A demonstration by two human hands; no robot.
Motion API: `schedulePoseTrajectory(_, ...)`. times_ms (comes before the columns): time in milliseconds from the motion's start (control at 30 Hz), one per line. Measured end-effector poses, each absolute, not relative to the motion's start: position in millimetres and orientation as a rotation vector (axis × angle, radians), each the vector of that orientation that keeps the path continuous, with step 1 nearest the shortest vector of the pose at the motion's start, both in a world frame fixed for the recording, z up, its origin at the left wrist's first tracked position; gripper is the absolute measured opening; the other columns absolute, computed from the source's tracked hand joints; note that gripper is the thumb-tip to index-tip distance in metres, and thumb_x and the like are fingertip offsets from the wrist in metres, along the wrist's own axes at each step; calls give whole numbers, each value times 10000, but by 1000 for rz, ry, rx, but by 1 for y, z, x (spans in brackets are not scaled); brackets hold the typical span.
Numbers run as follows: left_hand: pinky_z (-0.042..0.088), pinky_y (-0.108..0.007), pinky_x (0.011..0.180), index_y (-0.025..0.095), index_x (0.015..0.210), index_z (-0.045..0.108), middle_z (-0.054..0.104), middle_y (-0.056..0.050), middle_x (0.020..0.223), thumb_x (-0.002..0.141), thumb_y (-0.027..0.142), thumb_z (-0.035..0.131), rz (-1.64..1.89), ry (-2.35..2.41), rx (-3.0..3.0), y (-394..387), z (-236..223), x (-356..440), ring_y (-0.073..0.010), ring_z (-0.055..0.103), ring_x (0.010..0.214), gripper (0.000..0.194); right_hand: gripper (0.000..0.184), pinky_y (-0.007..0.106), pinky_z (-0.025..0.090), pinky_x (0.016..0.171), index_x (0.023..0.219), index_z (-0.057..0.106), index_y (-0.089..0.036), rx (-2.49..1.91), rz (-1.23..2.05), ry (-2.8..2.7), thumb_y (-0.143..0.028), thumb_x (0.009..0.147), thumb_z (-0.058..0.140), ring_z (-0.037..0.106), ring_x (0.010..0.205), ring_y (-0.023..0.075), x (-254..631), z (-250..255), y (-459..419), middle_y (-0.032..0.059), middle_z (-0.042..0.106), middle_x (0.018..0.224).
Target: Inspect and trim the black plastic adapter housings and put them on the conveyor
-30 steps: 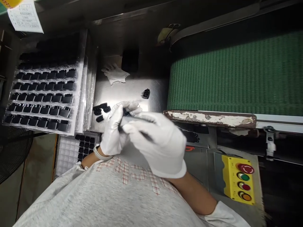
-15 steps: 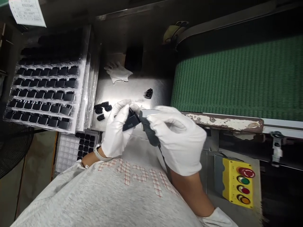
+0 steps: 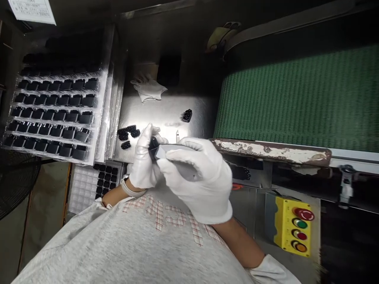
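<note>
In the head view, my left hand (image 3: 142,163), in a white glove, is closed around a small black plastic housing (image 3: 153,146). Most of that housing is covered by the fingers. My right hand (image 3: 204,183), also gloved, pinches a bent grey sheet that looks like sandpaper (image 3: 186,169). The sheet's pale end lies against or right beside the housing; I cannot tell if they touch. Beyond my left hand, several small black parts (image 3: 126,145) rest on the metal table (image 3: 166,106). One more black part (image 3: 187,115) lies farther off.
Stacked clear trays (image 3: 97,118) with rows of black parts stand at left, and another tray (image 3: 81,189) is lower. A loose white glove (image 3: 149,90) lies on the table. The green conveyor belt (image 3: 296,106) and a yellow button box (image 3: 291,227) are at right.
My right hand has moved left with the sheet, over the front of the housing. The housing has turned and is now more hidden. The view has shifted slightly.
</note>
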State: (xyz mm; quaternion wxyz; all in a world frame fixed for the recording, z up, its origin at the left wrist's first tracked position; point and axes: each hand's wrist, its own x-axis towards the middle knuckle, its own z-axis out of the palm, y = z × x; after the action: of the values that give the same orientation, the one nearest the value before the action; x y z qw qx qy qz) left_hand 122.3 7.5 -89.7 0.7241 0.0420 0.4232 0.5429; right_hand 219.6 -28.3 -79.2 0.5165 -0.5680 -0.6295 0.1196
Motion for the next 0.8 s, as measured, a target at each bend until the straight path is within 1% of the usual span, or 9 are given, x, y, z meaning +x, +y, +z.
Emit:
schedulePoseTrajectory(100, 439, -161, 550, 179, 676, 537, 512, 49, 650, 781, 225, 695, 1167, 866, 111, 8, -88, 121, -36, 467, 537, 195, 122, 335, 599, 708, 693, 633, -206, -1426, 393, -1485, -197, 813, 652, 691, 802, 182, 220, -77, -28, 33, 696, 776)
schedulePoseTrajectory(167, 432, -181, 539, 177, 642, 499, 457, 45, 612, 817, 242, 639, 1144, 830, 131, 8, -86, 120, -45, 438, 512, 233, 152, 323, 600, 739, 689, 636, -220, -1378, 527, -1492, -140, 816, 616, 692, 806, 164, 219, -74, -29, 3, 700, 768)
schedulePoseTrajectory(267, 437, -225, 553, 183, 614, 474, 403, 32, 589, 856, 291, 560, 1174, 853, 203, 6, -85, 120, -70, 426, 512, 278, 129, 267, 583, 667, 692, 659, -224, -1330, 528, -1566, -145, 793, 648, 690, 800, 142, 217, -73, -30, -4, 712, 843)
schedulePoseTrajectory(367, 383, -213, 509, 182, 598, 454, 396, 30, 605, 834, 271, 579, 1217, 886, 241, 5, -86, 119, -65, 387, 502, 282, 135, 256, 574, 651, 696, 659, -210, -1363, 473, -1563, -104, 778, 642, 692, 786, 141, 219, -75, -26, 4, 712, 828)
schedulePoseTrajectory(433, 342, -204, 480, 182, 601, 444, 372, 37, 603, 829, 271, 596, 1205, 882, 189, 6, -87, 119, -57, 355, 485, 288, 145, 274, 579, 681, 694, 646, -201, -1346, 597, -1486, -91, 786, 626, 693, 767, 142, 222, -76, -24, -5, 707, 771)
schedulePoseTrajectory(500, 338, -207, 484, 186, 610, 442, 349, 42, 600, 844, 291, 595, 1177, 871, 140, 7, -87, 120, -57, 355, 481, 299, 142, 298, 576, 704, 697, 647, -207, -1340, 654, -1411, -116, 804, 623, 694, 788, 156, 224, -76, -25, -13, 701, 737)
schedulePoseTrajectory(567, 378, -220, 525, 191, 622, 453, 362, 39, 611, 867, 324, 585, 1183, 905, 174, 7, -87, 120, -66, 393, 506, 309, 144, 295, 557, 658, 680, 657, -218, -1360, 540, -1450, -169, 814, 640, 688, 791, 164, 223, -73, -29, 0, 699, 764)
schedulePoseTrajectory(667, 431, -246, 607, 194, 629, 466, 411, 27, 650, 880, 345, 587, 1240, 1028, 321, 7, -91, 119, -83, 443, 565, 316, 147, 278, 533, 601, 695, 681, -211, -1397, 291, -1685, -269, 828, 660, 677, 789, 168, 218, -68, -35, 53, 701, 885)
schedulePoseTrajectory(800, 420, -232, 598, 190, 622, 448, 430, 31, 661, 865, 353, 614, 1239, 1093, 381, 5, -95, 117, -75, 445, 573, 336, 155, 249, 529, 606, 689, 669, -193, -1476, 134, -1748, -240, 835, 652, 675, 754, 153, 216, -73, -30, 53, 702, 852)
